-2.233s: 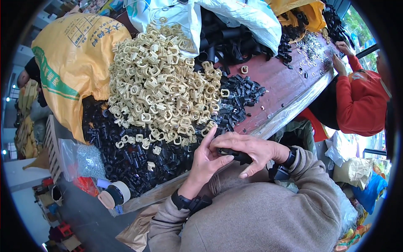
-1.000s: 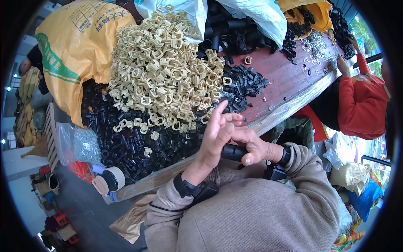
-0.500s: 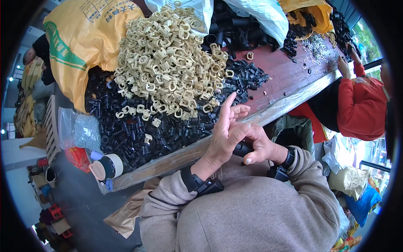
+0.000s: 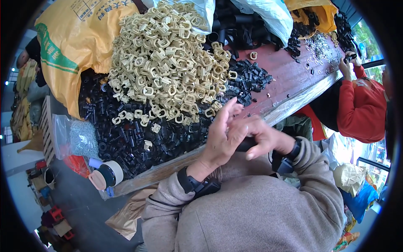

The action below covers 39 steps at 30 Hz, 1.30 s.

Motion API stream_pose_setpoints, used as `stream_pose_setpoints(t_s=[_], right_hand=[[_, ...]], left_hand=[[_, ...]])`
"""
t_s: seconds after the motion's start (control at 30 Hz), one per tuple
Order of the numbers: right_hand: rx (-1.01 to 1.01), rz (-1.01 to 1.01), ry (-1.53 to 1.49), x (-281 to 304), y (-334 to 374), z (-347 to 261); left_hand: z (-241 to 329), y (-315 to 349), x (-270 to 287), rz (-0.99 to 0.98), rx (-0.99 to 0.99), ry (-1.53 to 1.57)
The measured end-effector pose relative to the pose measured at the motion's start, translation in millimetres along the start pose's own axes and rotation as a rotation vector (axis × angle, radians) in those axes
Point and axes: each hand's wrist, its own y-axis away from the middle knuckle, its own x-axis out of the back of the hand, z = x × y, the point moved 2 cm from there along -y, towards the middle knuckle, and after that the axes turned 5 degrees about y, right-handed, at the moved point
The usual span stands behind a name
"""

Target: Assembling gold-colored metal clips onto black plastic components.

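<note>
Over the near edge of the table, my two hands meet around a dark plastic part (image 4: 246, 144), mostly hidden by the fingers. My left hand (image 4: 219, 138) has its index finger raised, while its thumb and palm close about the part. My right hand (image 4: 265, 135) is closed on the part from the other side, thumb bent below it; its fingers are slightly blurred. Beyond the hands, a large heap of beige plastic buckle-like pieces (image 4: 168, 63) lies on many black plastic parts (image 4: 134, 145). Smaller black pieces (image 4: 250, 77) are scattered to its right.
A yellow woven sack (image 4: 75, 38) stands at far left. A lidded jar (image 4: 110, 173) and a clear bag of small pieces (image 4: 82, 136) sit at the left table end. To the right, a person in a red top (image 4: 363, 107) works at the reddish tabletop (image 4: 289, 69).
My right hand has moved slightly up and right, its fingers shifting over the part. My left hand has dropped slightly left. The whole view has shifted a little.
</note>
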Motion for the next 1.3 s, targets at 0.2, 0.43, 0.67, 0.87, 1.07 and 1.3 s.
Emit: stream_pose_setpoints(t_s=[0.2,0.43,0.67,0.87,1.07,1.3], right_hand=[[-0.455,-0.061,0.223,73.2,91.9,-7.3],[-0.772,0.122,0.876,60.4,184.1,13.2],[-0.339,0.191,0.859,51.3,68.2,15.3],[-0.107,0.132,0.784,29.9,12.7,26.0],[-0.031,0.032,0.822,14.7,7.3,37.6],[-0.044,0.049,0.821,10.7,12.2,40.7]], left_hand=[[17.3,3.8,63.7,0.149,-0.314,-0.894],[24.5,28.3,77.4,0.113,-0.21,-1.086],[39.3,40.3,112.7,0.349,-0.057,-1.266],[50.5,46.7,158.3,0.532,0.027,-1.539],[37.2,45.2,178.6,0.483,0.204,-1.403],[49.1,41.8,174.9,0.518,0.28,-1.468]])
